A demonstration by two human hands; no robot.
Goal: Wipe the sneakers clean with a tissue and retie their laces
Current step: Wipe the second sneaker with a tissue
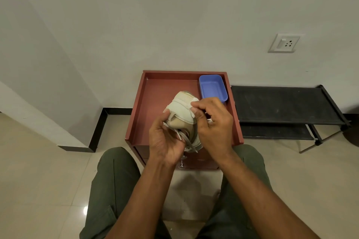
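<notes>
A beige and white sneaker (pixel 179 110) is held up over the reddish-brown cabinet top (pixel 155 91), tilted on its side with loose laces (pixel 187 140) hanging toward me. My left hand (pixel 165 138) grips the sneaker from below and the left. My right hand (pixel 212 122) pinches a small white tissue (pixel 192 105) and presses it against the sneaker's upper right side. Only one sneaker is in view.
A blue plastic tray (pixel 212 87) sits at the cabinet's back right corner. A low black rack (pixel 281 102) stands to the right against the wall. My knees in green trousers (pixel 114 180) flank the cabinet; tiled floor lies around.
</notes>
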